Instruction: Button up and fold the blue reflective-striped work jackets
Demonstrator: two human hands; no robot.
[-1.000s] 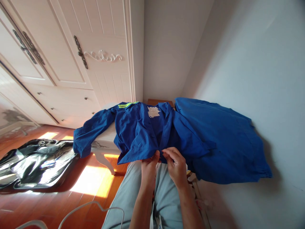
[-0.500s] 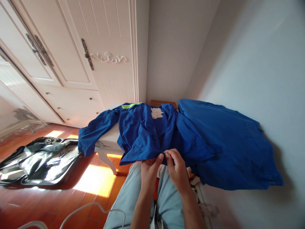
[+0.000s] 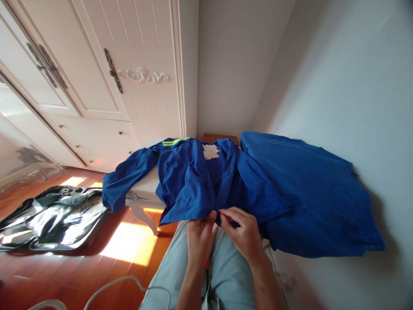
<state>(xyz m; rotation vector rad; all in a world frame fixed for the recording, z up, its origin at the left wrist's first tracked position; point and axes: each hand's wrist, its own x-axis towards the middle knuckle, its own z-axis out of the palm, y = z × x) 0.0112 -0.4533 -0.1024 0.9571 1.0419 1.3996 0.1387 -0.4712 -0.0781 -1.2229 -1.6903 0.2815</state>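
A blue work jacket (image 3: 185, 181) lies spread over a white bench, front side up, with a yellow-green reflective stripe at one shoulder and a pale patch inside the neck. My left hand (image 3: 200, 232) pinches its lower front hem, thumb on top and fingers curled beneath the cloth. Just to the right, my right hand (image 3: 238, 226) pinches the edge of the other front panel between thumb and forefinger. The two hands are close together at the bottom of the front opening. Cloth and fingers cover whatever lies exactly between the fingertips.
Another large blue garment (image 3: 316, 193) hangs at the right by the wall. A white bench (image 3: 146, 189) carries the jacket. On the wooden floor at left lies an open black suitcase (image 3: 61, 219). Behind stands a white wardrobe (image 3: 148, 51). A white cable (image 3: 129, 277) loops at lower left.
My right hand has turned flatter, its wrist swinging outward to the right, fingertips still at the jacket's front edge. My left hand has shifted slightly left and down. The view has moved slightly.
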